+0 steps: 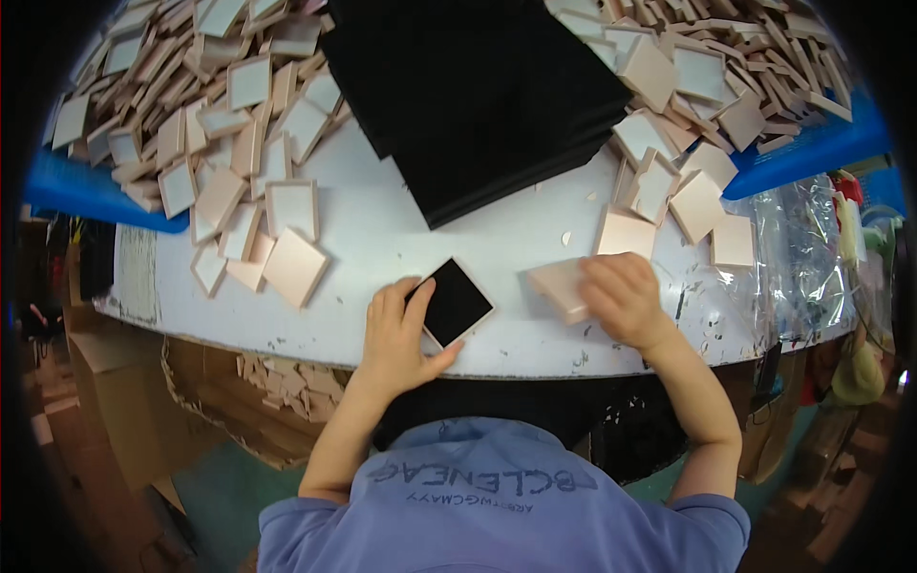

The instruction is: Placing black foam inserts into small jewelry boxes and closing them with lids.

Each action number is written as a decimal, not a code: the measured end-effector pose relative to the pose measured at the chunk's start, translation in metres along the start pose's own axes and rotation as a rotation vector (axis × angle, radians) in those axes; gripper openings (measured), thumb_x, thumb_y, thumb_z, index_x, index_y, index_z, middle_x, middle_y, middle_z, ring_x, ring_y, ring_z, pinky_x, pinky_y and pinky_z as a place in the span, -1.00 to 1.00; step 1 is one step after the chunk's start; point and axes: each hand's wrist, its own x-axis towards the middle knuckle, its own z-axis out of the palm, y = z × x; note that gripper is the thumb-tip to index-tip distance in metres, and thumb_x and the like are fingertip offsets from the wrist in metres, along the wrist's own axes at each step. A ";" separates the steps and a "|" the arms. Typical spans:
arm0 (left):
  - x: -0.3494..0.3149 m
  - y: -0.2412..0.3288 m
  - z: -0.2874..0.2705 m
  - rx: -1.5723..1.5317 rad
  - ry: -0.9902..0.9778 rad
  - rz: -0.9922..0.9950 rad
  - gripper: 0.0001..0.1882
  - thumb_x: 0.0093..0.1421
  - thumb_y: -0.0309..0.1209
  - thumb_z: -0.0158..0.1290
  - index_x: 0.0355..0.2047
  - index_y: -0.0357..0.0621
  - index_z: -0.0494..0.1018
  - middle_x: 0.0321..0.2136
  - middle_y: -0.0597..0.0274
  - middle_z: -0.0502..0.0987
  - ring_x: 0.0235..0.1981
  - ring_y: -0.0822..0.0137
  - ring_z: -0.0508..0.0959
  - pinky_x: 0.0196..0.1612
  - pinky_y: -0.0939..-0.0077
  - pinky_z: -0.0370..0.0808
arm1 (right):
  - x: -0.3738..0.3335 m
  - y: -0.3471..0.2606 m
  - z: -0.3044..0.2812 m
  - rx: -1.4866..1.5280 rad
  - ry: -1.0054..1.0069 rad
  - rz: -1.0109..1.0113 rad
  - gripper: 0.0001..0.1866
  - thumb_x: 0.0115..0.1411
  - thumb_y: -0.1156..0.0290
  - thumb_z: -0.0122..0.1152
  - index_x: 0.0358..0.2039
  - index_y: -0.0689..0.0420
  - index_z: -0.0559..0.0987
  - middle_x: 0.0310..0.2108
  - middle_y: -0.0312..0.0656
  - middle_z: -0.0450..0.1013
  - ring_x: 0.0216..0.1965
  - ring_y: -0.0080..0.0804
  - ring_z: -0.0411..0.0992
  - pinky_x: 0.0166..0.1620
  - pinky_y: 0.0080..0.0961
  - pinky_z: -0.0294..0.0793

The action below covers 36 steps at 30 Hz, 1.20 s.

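Observation:
My left hand (399,329) is closed on the edges of a small square box half (457,304), pale pink at the rim and black inside, lying on the white table. To its right, my right hand (621,298) grips a plain pale pink box piece (557,286), tilted and smeared by motion. A thick stack of black sheets (478,105) rests on the table beyond both hands. Loose pink box pieces, some showing white insides, lie nearby, such as one piece (294,267) on the left and another piece (624,234) on the right.
Large heaps of box pieces fill a blue tray (105,191) at left and another blue tray (812,143) at right. Clear plastic bags (783,258) hang by the right edge. Below the table's front edge stands a cardboard box (215,392) with more pieces inside.

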 end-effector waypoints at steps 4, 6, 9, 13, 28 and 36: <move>-0.008 -0.003 0.003 -0.065 0.078 0.005 -0.27 -0.21 -0.25 0.31 -0.04 -0.33 0.32 0.01 -0.17 0.29 -0.09 -0.06 0.36 -0.04 0.16 0.31 | -0.004 -0.014 0.005 -0.005 -0.436 0.247 -0.43 -0.20 0.24 0.35 -0.13 0.14 0.43 0.12 0.04 0.24 0.16 -0.09 0.18 0.15 -0.09 0.07; -0.017 -0.002 0.002 -0.084 0.105 -0.028 -0.34 -0.17 -0.24 0.30 -0.08 -0.33 0.37 0.05 -0.17 0.28 -0.07 -0.04 0.38 -0.02 0.17 0.30 | 0.002 -0.023 0.000 0.122 -0.413 0.374 -0.31 -0.23 0.14 0.39 -0.06 0.14 0.40 0.16 0.12 0.15 0.20 0.01 0.08 0.19 -0.06 -0.04; -0.019 0.005 -0.001 -0.001 0.081 -0.032 -0.36 -0.15 -0.23 0.29 -0.08 -0.31 0.38 0.06 -0.13 0.28 -0.04 -0.01 0.38 0.01 0.19 0.27 | 0.001 -0.036 0.013 0.308 -0.396 0.612 -0.12 -0.26 -0.09 0.43 0.05 0.09 0.38 0.21 0.31 -0.05 0.25 0.21 -0.12 0.23 -0.05 -0.20; -0.018 0.005 -0.003 0.007 0.071 0.000 -0.36 -0.15 -0.25 0.28 -0.06 -0.28 0.39 0.06 -0.09 0.28 0.02 0.00 0.35 0.03 0.19 0.24 | 0.015 -0.056 0.031 0.063 -0.304 0.709 -0.19 -0.25 -0.05 0.41 0.04 0.01 0.42 0.17 0.28 0.03 0.19 0.15 -0.01 0.19 -0.05 -0.15; -0.012 -0.020 0.005 -0.391 0.052 0.094 0.10 -0.21 -0.34 0.30 0.27 -0.20 -0.13 0.19 -0.28 0.03 0.14 -0.23 0.19 0.12 0.09 0.23 | 0.074 -0.043 0.063 0.683 -0.370 0.186 -0.26 -0.26 0.40 0.23 0.07 0.14 0.35 0.15 0.03 0.21 0.13 -0.01 0.18 0.15 -0.20 0.12; -0.010 -0.005 -0.006 -0.003 -0.165 0.091 -0.12 -0.08 -0.25 0.16 0.20 -0.36 0.05 0.19 -0.23 0.09 0.15 -0.10 0.19 0.14 0.12 0.14 | 0.065 -0.064 0.067 0.480 -0.321 0.001 -0.36 -0.17 0.20 0.34 0.00 0.04 0.45 0.13 0.01 0.20 0.08 -0.06 0.19 0.09 -0.14 0.14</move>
